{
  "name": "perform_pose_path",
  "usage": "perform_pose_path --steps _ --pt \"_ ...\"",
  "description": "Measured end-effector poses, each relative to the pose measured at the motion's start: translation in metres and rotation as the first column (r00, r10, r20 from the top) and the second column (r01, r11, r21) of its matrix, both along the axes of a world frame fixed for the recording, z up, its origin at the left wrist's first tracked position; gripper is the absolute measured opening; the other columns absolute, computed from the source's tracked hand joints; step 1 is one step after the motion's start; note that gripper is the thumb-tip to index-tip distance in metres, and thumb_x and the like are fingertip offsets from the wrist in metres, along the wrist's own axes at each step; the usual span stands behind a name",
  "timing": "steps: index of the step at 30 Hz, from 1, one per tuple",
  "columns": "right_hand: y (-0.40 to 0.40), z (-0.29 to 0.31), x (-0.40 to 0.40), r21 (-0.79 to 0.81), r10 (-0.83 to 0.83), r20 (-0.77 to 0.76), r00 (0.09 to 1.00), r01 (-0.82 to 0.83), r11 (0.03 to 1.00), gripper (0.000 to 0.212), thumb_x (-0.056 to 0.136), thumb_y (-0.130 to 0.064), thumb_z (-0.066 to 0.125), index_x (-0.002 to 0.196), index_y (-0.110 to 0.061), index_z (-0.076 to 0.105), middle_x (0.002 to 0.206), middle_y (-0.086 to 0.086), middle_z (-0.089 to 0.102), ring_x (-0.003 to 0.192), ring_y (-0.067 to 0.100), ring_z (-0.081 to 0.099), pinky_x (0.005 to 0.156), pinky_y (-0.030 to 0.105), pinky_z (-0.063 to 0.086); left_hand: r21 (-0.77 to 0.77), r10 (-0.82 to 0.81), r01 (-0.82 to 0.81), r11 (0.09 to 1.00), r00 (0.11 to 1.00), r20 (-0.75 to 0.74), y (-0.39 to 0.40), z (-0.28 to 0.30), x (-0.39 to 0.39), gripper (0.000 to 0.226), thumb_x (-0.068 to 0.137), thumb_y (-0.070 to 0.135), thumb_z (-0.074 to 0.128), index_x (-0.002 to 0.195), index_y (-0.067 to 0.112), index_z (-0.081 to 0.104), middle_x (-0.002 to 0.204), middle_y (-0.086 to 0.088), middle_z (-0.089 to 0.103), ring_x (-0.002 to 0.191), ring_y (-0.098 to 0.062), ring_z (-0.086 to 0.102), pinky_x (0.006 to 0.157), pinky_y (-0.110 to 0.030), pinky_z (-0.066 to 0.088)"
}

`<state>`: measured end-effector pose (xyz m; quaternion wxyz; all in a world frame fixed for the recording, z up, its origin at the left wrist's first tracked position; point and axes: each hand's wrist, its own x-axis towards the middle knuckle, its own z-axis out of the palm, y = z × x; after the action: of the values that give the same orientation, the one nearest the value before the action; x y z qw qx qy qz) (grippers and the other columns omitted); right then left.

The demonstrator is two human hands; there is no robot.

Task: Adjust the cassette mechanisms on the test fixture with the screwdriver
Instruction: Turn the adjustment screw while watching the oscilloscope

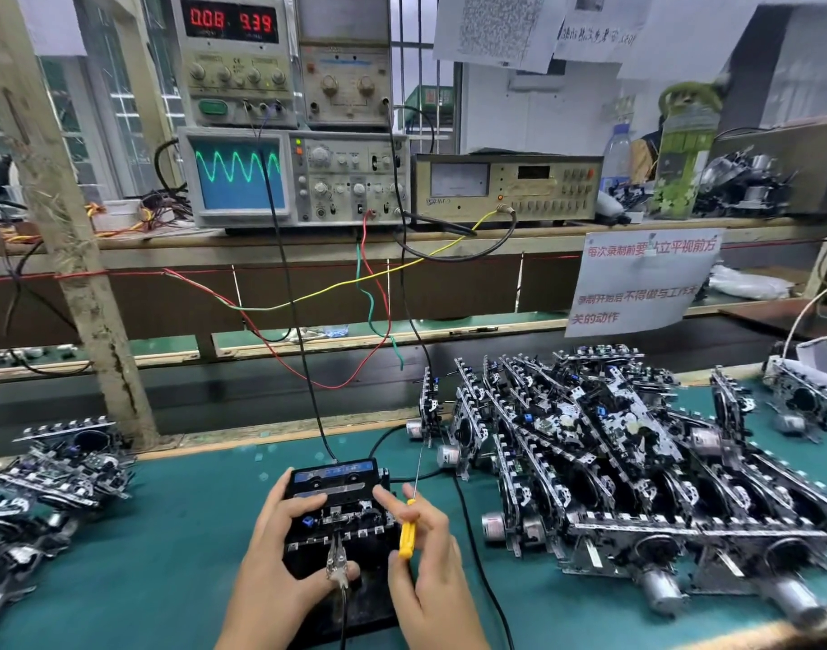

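Green matting covers the table [191, 532], and on it, at the near centre, sits the black test fixture [341, 584] with a black-and-metal cassette mechanism [339, 504] mounted on top. A black cassette with a blue label [333, 476] lies in the mechanism's far half. The left hand [280, 551] grips the mechanism's left side, fingers curled over its upper edge, thumb pressing on a pair of metal clips [337, 562] at the fixture's front. The right hand [425, 565] holds the yellow-handled screwdriver [409, 523] between thumb and fingers, its thin metal shaft pointing up and away, clear of the mechanism; the index finger extends onto the mechanism's right side. Black cables run from the fixture up to the shelf behind.

To the right, a dense heap of metal cassette mechanisms [636, 462] with small cylindrical motors lies on the matting. A smaller heap [50, 480] lies to the left. On the shelf, an oscilloscope [289, 178] displays a green sine trace, and a beige power supply [233, 58] above it reads 0.08 and 9.39 in red digits.
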<state>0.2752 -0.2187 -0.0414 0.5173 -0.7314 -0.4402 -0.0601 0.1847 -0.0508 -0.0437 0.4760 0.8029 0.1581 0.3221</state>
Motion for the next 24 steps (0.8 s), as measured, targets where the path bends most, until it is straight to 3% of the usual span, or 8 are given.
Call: perform_pose_path --steps 5,10,13,16,21,24 --pt "0.0001 -0.0041 0.0013 0.006 0.021 -0.020 1.000 -0.021 1.000 0.052 0.094 -0.002 0.048 0.131 -0.035 0.032 0.154 -0.033 0.038 0.152 -0.001 0.017 0.117 0.030 0.023 0.003 0.002 -0.002 1.000 1.000 0.000 -0.0005 0.0011 -0.0011 0.082 0.053 0.023 0.101 0.112 0.059 0.058 0.154 0.036 0.027 0.128 0.030 0.028 0.104 -0.033 0.035" --pt "0.0004 -0.0028 0.0002 -0.006 0.017 -0.011 1.000 -0.017 1.000 0.068 0.094 -0.008 0.049 0.126 -0.061 0.021 0.156 -0.030 0.037 0.152 0.000 0.018 0.117 0.025 0.022 0.009 0.010 -0.010 1.000 1.000 0.007 -0.0015 0.0010 -0.0007 0.081 0.054 0.020 0.099 0.112 0.059 0.058 0.155 0.034 0.028 0.128 0.030 0.029 0.104 -0.032 0.035" --pt "0.0004 -0.0048 0.0004 0.003 0.020 -0.009 1.000 -0.020 1.000 0.065 0.095 -0.008 0.050 0.125 -0.058 0.022 0.157 -0.029 0.035 0.152 0.001 0.019 0.116 0.021 0.023 0.004 0.018 -0.018 1.000 1.000 0.004 -0.0017 0.0006 -0.0003 0.083 0.053 0.018 0.100 0.112 0.060 0.058 0.149 0.044 0.027 0.127 0.029 0.030 0.103 -0.032 0.035" --pt "0.0005 -0.0045 0.0012 0.005 0.023 -0.009 1.000 -0.023 1.000 0.062 0.094 -0.008 0.050 0.126 -0.054 0.023 0.156 -0.032 0.035 0.153 0.001 0.018 0.116 0.028 0.025 -0.001 0.007 -0.007 1.000 1.000 -0.001 -0.0015 0.0009 -0.0010 0.084 0.053 0.020 0.101 0.112 0.060 0.058 0.147 0.048 0.025 0.127 0.030 0.029 0.103 -0.032 0.034" --pt "0.0013 -0.0059 0.0030 -0.009 0.024 -0.008 1.000 -0.024 1.000 0.060 0.094 -0.010 0.051 0.124 -0.052 0.022 0.156 -0.034 0.033 0.152 -0.001 0.017 0.116 0.030 0.023 -0.004 0.026 -0.026 1.000 1.000 0.005 -0.0045 0.0063 -0.0024 0.078 0.040 0.054 0.089 0.111 0.060 0.058 0.151 0.041 0.027 0.127 0.030 0.029 0.102 -0.030 0.034" --pt "0.0021 -0.0078 0.0038 -0.017 0.025 -0.016 1.000 -0.025 1.000 0.059 0.093 -0.011 0.051 0.123 -0.053 0.022 0.156 -0.034 0.033 0.151 -0.001 0.019 0.116 0.029 0.022 -0.006 0.020 -0.020 1.000 1.000 0.009 -0.0046 0.0045 -0.0021 0.081 0.046 0.036 0.101 0.111 0.060 0.058 0.150 0.043 0.026 0.127 0.030 0.028 0.104 -0.032 0.035"
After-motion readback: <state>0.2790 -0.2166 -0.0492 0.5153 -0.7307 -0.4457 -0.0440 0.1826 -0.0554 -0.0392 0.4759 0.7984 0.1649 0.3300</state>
